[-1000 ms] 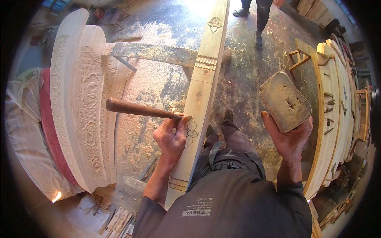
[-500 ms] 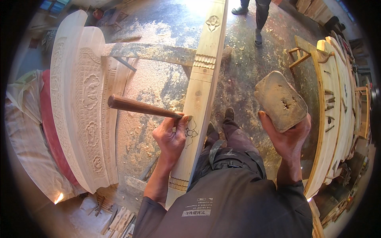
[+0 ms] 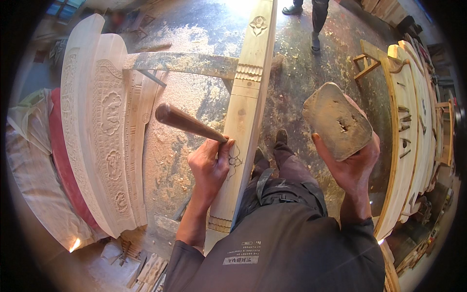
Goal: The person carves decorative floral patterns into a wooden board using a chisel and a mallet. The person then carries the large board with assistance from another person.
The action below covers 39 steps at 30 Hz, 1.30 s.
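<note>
My left hand (image 3: 209, 163) pinches the lower end of a wood-carving chisel (image 3: 187, 121), whose dark wooden handle leans up to the left. The tip meets, or nearly meets, a long pale wooden beam (image 3: 243, 109) beside a drawn flower outline (image 3: 235, 159); my fingers hide the blade. Off to the right of the beam, my right hand (image 3: 352, 165) is raised, wrapped round a worn, rounded wooden block (image 3: 339, 121) with a pitted face. A finished carved flower (image 3: 258, 25) and a ridged band (image 3: 248, 73) show farther along the beam.
A trestle (image 3: 182, 63) bears the beam over a shaving-strewn floor. At left stands a large carved panel (image 3: 109, 117) beside covered goods. More long boards (image 3: 395, 131), with several chisels on them, lie at right. Another person's legs (image 3: 318, 19) are at the far side.
The chisel's handle has swung right and more upright, its top nearing the beam. My right hand and the block have shifted slightly left and up.
</note>
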{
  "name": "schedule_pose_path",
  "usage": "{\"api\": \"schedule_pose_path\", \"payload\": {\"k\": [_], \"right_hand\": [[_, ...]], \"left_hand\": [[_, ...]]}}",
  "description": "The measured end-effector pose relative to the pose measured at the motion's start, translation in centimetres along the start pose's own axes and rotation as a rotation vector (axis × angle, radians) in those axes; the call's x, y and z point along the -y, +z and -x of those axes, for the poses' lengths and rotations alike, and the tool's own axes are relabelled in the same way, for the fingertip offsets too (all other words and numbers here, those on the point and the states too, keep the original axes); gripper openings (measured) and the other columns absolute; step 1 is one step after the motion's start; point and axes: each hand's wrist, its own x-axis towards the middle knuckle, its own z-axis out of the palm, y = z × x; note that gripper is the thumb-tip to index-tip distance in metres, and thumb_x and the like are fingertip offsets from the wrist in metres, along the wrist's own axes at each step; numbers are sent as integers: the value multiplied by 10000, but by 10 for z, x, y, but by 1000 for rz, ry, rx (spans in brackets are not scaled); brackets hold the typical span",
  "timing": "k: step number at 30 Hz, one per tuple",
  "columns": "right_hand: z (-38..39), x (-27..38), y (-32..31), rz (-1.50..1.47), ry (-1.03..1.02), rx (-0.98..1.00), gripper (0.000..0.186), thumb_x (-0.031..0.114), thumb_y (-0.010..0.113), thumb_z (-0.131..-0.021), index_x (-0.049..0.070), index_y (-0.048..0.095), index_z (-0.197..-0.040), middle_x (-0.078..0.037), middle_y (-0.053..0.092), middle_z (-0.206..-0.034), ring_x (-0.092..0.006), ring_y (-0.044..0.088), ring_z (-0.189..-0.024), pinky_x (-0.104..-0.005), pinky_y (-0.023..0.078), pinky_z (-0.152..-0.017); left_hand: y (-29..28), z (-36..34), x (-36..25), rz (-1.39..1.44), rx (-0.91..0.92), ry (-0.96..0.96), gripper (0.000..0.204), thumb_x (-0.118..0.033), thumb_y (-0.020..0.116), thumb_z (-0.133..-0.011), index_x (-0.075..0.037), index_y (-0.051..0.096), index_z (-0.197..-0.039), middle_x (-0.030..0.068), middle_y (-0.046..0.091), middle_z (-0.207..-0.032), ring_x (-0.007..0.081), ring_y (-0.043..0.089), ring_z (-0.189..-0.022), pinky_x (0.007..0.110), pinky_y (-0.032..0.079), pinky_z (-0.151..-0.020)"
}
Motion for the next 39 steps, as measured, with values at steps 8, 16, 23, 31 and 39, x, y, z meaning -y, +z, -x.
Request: {"api": "schedule_pose_path", "payload": {"k": [8,16,23,31,39], "right_hand": [[-8,1,2,18,-118,22,713,14,898,-739,-57,614,-1389,-175,705,-1313,-230,706,-1167,-361,567,-996],[-9,0,5,-21,-110,19,741,17,906,-730,-31,610,-1408,-179,708,-1327,-252,709,-1194,-365,574,-1008],[-21,7,4,8,-165,-50,694,50,904,-731,-15,639,-1369,-179,734,-1282,-295,737,-1164,-375,588,-972],[-72,40,9,286,-440,-150,519,141,834,-883,20,654,-1355,-108,773,-1105,-258,762,-963,-385,652,-887],[-96,47,5,-116,-361,-201,391,116,824,-858,105,749,-1241,-88,791,-1072,-251,783,-896,-384,648,-783]], "left_hand": [[0,-5,-2,-26,37,-2,94,7,786,-906,-1,750,-992,133,752,-791,202,769,-701,307,570,-615],[2,1,1,-44,-22,33,114,-25,818,-889,-8,757,-984,139,758,-805,213,768,-694,312,568,-611],[1,0,-5,-75,18,75,119,-27,827,-880,-10,761,-978,139,752,-808,244,751,-678,327,569,-602],[1,-1,-12,-77,17,116,110,-5,825,-862,-8,746,-939,135,734,-794,272,723,-660,359,558,-595],[4,-1,-8,-24,-31,178,106,-49,801,-880,-34,697,-894,125,669,-742,288,652,-606,392,504,-538]]}}
